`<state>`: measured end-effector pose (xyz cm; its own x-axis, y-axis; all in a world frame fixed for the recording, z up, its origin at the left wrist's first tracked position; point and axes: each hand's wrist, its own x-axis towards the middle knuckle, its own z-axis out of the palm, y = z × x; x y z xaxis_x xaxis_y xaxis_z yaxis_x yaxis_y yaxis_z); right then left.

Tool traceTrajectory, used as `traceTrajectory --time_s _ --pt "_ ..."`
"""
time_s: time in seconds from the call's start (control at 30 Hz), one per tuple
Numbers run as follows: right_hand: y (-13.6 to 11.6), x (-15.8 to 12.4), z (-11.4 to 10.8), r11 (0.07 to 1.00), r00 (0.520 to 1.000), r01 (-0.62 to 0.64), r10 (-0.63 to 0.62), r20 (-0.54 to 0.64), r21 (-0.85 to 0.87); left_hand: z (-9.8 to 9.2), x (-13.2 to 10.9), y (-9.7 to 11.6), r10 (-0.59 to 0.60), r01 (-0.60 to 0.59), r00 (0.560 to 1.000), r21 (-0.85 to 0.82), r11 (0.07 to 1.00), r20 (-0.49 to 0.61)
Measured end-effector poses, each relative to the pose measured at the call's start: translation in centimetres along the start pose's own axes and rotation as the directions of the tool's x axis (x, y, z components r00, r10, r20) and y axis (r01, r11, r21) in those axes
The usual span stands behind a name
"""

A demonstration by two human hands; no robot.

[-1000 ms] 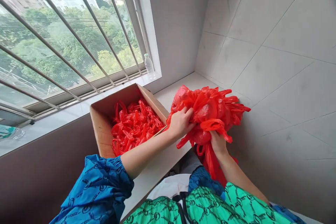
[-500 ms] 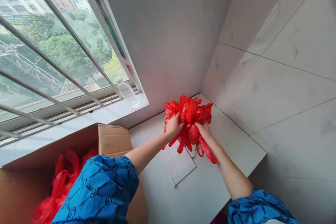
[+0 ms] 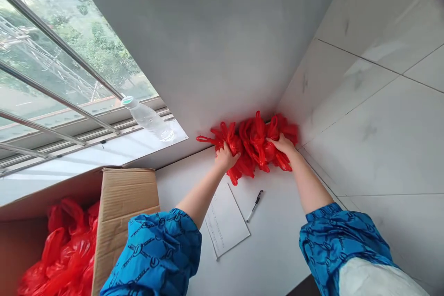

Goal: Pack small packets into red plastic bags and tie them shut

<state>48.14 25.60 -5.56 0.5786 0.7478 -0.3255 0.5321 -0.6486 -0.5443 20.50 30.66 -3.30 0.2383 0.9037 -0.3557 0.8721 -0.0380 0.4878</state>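
Bags (image 3: pixel 255 145), a red bundle, are lying at the far corner of the worktop (image 3: pixel 277 249), pressed against the wall so they are staying bunched. The left hand (image 3: pixel 225 157) is gripping the bundle's left end and the right hand (image 3: pixel 283 144) is pressing on its right side, both closed on plastic. A paper (image 3: pixel 225 219) and pen (image 3: pixel 255 200) are lying nearer. Half a second ago the bundle was being held up above the worktop; now it is resting down in the corner, arms stretched further.

Bag bundle (image 3: pixel 255 143) in counter corner; paper (image 3: pixel 225 219), pen (image 3: pixel 254 200) before it; box (image 3: pixel 118 212) left
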Motion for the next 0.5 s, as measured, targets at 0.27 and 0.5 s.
traceTrajectory --time_s 0.27,0.5 --pt "4.4 -8.0 -2.2 0.992 0.977 0.002 -0.029 -0.213 -0.125 0.4 -14.8 -0.1 0.264 -0.283 0.944 -0.074 0.956 -0.197" --pt "14.6 -27.1 1.7 0.994 0.913 -0.06 0.016 -0.408 -0.095 9.4 -34.3 -8.0 0.503 -0.483 0.81 -0.144 0.864 0.301"
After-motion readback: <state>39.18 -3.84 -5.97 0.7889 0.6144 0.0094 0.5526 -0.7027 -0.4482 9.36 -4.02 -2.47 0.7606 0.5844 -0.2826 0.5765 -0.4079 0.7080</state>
